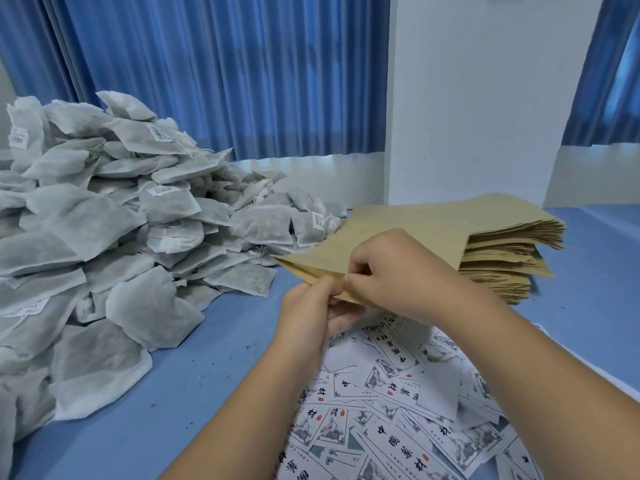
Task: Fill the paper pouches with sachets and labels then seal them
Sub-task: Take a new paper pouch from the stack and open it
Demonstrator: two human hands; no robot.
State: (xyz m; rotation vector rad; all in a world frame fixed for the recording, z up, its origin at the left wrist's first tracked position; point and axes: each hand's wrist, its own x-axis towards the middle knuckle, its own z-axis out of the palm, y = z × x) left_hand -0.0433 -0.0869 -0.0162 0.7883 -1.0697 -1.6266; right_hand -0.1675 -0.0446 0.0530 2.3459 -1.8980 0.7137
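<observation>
A brown paper pouch [391, 230] is held just above the blue table, its near edge toward me. My left hand [308, 317] pinches that edge from the left and below. My right hand [391, 271] pinches the same edge from the right, fingertips almost meeting the left thumb. Behind the held pouch lies a thick stack of paper pouches [505, 258]. A big heap of grey-white sachets [114, 230] fills the left side. Printed white labels [398, 410] are scattered under my forearms.
The blue table [207, 375] shows bare cloth between the sachets and the labels, with small dark crumbs on it. A white pillar [485, 98] and blue curtains [225, 74] stand behind the table.
</observation>
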